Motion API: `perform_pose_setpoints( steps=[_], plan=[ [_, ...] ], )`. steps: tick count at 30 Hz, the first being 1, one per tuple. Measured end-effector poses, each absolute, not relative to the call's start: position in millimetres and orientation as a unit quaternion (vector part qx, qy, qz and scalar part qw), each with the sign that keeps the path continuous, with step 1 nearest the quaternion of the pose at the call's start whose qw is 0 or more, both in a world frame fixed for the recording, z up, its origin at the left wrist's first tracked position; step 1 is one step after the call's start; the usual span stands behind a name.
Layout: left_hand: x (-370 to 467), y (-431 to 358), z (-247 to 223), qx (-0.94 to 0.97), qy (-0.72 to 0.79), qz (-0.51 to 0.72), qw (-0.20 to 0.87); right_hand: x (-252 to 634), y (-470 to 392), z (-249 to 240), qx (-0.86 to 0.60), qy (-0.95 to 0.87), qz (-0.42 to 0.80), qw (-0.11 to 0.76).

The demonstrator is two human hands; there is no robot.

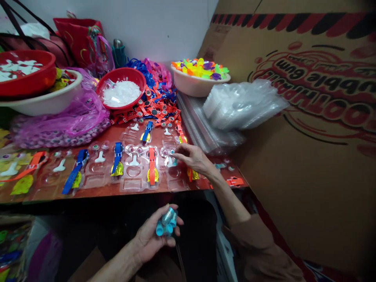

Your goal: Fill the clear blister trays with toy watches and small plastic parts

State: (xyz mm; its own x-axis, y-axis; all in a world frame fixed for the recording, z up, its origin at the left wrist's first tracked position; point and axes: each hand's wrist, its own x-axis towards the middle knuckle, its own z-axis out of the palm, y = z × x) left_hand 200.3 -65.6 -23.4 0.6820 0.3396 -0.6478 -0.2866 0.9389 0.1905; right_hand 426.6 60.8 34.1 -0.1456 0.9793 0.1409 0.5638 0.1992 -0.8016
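My left hand (154, 233), palm up below the table edge, cups several small clear bottles with turquoise caps (167, 223). Over the right part of the table, my right hand (192, 156) pinches with thumb and forefinger at a clear plastic blister tray (173, 182). A bit of turquoise, seemingly another small capped bottle (175, 161), shows under those fingertips, partly hidden. More blister trays lie in rows, holding eyeball pieces, white T-shaped pieces (134, 159), yellow packets (117, 169) and orange or blue toy watches (152, 166).
Behind the trays are a red bowl (101, 92) of small clear pieces, a heap of watches (158, 103) and a white bowl (190, 84) of bright toys. Plastic sleeves (241, 103) lie before a big cardboard box (308, 164). Stacked bowls (67, 92) stand left.
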Motion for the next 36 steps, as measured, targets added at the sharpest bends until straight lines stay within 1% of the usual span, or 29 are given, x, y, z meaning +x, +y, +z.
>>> perform_pose_setpoints(
  steps=[7, 9, 12, 15, 18, 20, 22, 27, 29, 31, 33, 36],
  plan=[
    [190.2, -66.4, -19.1, 0.035, 0.340, 0.184, 0.921, 416.1, 73.2, 20.9, -0.548, -0.744, 0.252, 0.287],
    [187.6, -66.3, -15.7, 0.039, 0.332, 0.188, 0.923, 413.3, 72.3, 17.7, -0.546, -0.755, 0.218, 0.290],
    [183.3, -64.7, -8.7, 0.044, 0.309, 0.200, 0.929, 405.9, 60.2, 23.4, -0.562, -0.740, 0.173, 0.325],
    [179.8, -61.2, -1.4, 0.035, 0.288, 0.214, 0.933, 393.4, 29.6, 47.0, -0.526, -0.750, 0.211, 0.340],
    [178.3, -57.0, 5.3, 0.018, 0.289, 0.223, 0.931, 375.9, -11.8, 71.6, -0.437, -0.797, 0.311, 0.276],
    [177.8, -54.7, 8.8, -0.001, 0.295, 0.236, 0.926, 364.4, -35.0, 78.0, -0.395, -0.822, 0.342, 0.228],
    [176.5, -53.0, 11.6, -0.025, 0.297, 0.259, 0.919, 355.7, -48.9, 76.6, -0.384, -0.838, 0.331, 0.202],
    [166.2, -49.8, 18.2, -0.031, 0.304, 0.276, 0.911, 346.6, -48.8, 65.3, -0.375, -0.856, 0.305, 0.185],
    [159.8, -47.9, 22.0, -0.028, 0.306, 0.286, 0.908, 344.6, -41.4, 62.4, -0.369, -0.856, 0.309, 0.191],
    [152.5, -45.4, 26.0, -0.027, 0.300, 0.304, 0.904, 341.9, -30.8, 59.9, -0.369, -0.848, 0.314, 0.217],
    [144.3, -42.6, 29.5, -0.024, 0.293, 0.320, 0.901, 337.8, -16.6, 57.0, -0.391, -0.817, 0.325, 0.271],
    [130.7, -39.4, 31.8, -0.019, 0.296, 0.340, 0.892, 329.2, 9.1, 50.9, -0.449, -0.726, 0.372, 0.365]
  ],
)
